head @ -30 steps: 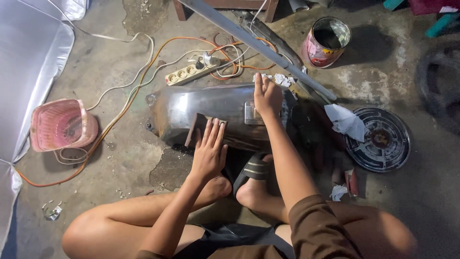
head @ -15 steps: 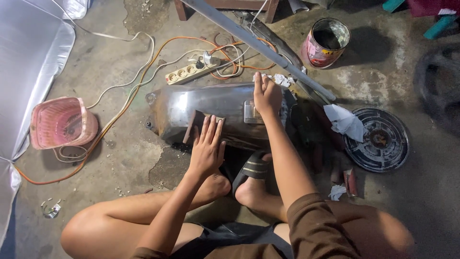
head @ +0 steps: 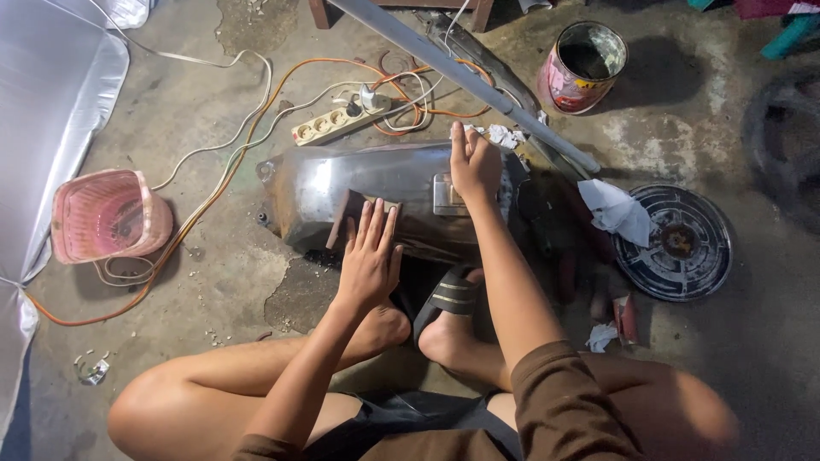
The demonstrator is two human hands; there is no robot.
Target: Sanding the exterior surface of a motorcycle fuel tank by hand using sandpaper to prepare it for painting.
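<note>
We see a bare-metal motorcycle fuel tank [head: 376,201] lying on its side on the concrete floor [head: 213,111], just beyond the person's feet. Its surface is grey and shiny, scuffed, with a small rectangular plate by the right fingers. The left hand [head: 369,256] lies flat on the near face of the tank, fingers straight and slightly spread, pressing a brown sheet of sandpaper [head: 346,218] that sticks out to the left of the fingertips. The right hand [head: 474,166] rests on the upper right part of the tank, fingers extended and close together, palm down; nothing pinched that we can make out.

Beyond the right fingertips runs a grey metal bar [head: 465,81], and past it an open paint can [head: 581,68]. Beyond the left fingers lies a white power strip [head: 333,124] with orange and white cables. Far left of the left hand sits a pink plastic basket [head: 107,213]. Right of the right hand lie a white rag [head: 617,209] and a round metal disc [head: 675,243].

The tank's right end is in shadow behind the right forearm, hard to read. The sandpaper is mostly covered by the left hand.
</note>
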